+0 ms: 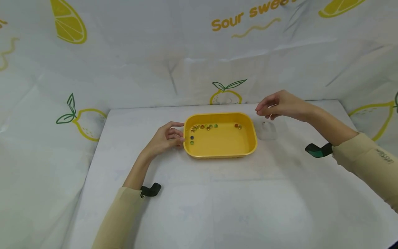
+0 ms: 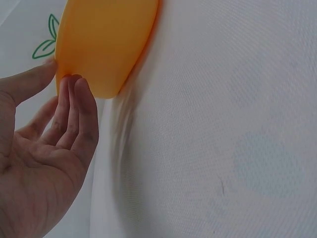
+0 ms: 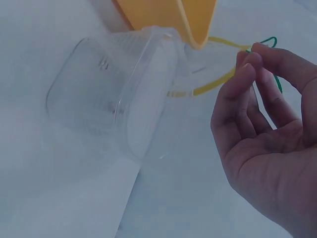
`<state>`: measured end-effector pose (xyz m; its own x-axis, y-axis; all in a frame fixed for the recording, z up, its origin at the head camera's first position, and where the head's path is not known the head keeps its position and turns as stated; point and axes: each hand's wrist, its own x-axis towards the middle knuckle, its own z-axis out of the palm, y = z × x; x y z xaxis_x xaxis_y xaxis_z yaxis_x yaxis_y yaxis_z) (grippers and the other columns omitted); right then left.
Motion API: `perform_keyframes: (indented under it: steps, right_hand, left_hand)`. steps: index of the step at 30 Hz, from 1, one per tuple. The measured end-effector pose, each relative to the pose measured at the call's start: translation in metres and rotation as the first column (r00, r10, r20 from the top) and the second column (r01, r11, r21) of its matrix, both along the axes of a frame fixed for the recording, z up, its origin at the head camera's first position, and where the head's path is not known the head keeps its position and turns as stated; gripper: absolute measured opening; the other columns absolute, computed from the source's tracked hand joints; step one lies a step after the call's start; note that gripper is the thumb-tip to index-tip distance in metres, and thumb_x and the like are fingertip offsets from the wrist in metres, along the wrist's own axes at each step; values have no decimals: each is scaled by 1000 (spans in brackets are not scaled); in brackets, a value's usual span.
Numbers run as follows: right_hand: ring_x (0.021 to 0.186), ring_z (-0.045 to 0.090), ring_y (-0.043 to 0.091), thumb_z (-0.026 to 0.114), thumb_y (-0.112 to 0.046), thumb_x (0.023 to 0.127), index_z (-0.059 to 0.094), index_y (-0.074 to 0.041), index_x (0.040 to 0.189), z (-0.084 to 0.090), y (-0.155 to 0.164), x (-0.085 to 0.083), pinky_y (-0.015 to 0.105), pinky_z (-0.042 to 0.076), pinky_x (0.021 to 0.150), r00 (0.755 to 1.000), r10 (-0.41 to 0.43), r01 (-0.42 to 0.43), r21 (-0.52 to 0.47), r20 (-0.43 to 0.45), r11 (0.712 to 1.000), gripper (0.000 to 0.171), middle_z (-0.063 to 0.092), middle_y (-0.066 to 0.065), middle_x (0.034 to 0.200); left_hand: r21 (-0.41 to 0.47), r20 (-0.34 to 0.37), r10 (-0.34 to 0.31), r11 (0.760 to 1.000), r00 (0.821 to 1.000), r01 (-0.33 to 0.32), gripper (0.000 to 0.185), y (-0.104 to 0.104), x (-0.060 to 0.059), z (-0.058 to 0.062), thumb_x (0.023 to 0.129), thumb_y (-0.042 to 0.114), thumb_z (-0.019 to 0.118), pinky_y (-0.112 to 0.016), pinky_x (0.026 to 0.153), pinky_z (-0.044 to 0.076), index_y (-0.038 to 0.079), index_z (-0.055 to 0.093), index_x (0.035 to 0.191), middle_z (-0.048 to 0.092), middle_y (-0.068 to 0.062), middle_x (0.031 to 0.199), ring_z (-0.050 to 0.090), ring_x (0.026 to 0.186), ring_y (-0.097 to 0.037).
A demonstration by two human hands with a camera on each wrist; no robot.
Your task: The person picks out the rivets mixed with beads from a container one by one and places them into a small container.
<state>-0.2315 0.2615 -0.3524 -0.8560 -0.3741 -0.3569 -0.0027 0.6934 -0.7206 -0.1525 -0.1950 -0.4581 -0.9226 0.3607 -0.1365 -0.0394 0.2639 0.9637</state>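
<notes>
A yellow tray (image 1: pixel 222 147) stands on the table with glass marbles (image 1: pixel 199 127) inside, mostly along its far left side. My left hand (image 1: pixel 168 136) holds the tray's left end; thumb and curled fingertips (image 2: pixel 85 91) meet its wall in the left wrist view. To the tray's right stands a clear plastic container (image 1: pixel 269 133), with a small marble (image 1: pixel 264 122) showing within its outline. Above that container hovers my right hand (image 1: pixel 278 105). Its thumb and fingertips (image 3: pixel 245 72) come together in the right wrist view, and I cannot tell whether something small is hidden between them.
A white cloth covers the table (image 1: pixel 211 204). Close behind the tray rises a white backdrop (image 1: pixel 140 69) printed with lemons and lettering. Black straps (image 1: pixel 151 190) sit at both wrists, below beige sleeves (image 1: pixel 119 216).
</notes>
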Motion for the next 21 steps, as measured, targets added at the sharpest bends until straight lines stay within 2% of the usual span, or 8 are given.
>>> perform_keyframes:
  steps: [8, 14, 21]
  right_hand:
    - [90, 68, 23, 77, -27, 103, 75, -5, 123, -2, 21, -1, 28, 63, 76, 995, 85, -74, 162, -60, 984, 30, 79, 6, 105]
    - [85, 67, 24, 77, -23, 103, 76, -3, 120, -5, 28, -3, 27, 62, 72, 990, 123, -106, 218, -64, 970, 26, 79, 7, 97]
    - [83, 67, 22, 76, -19, 103, 77, -1, 115, -8, 30, -5, 24, 62, 70, 982, 168, -141, 269, -82, 953, 21, 80, 9, 99]
  left_hand:
    - [-5, -7, 2, 1000, 1000, -2, 60, 0, 2, 1, 98, 7, 78, -29, 84, 68, 11, 54, 153, 72, -16, 116, 75, 95, -29]
    - [-8, -10, 1, 1000, 1000, -1, 60, 1, 2, 2, 98, 7, 78, -28, 83, 67, 10, 54, 153, 72, -16, 115, 74, 92, -23]
    - [-19, -12, -1, 1000, 1000, 0, 61, 1, 2, 1, 98, 8, 79, -28, 84, 67, 9, 53, 153, 72, -17, 116, 74, 89, -19]
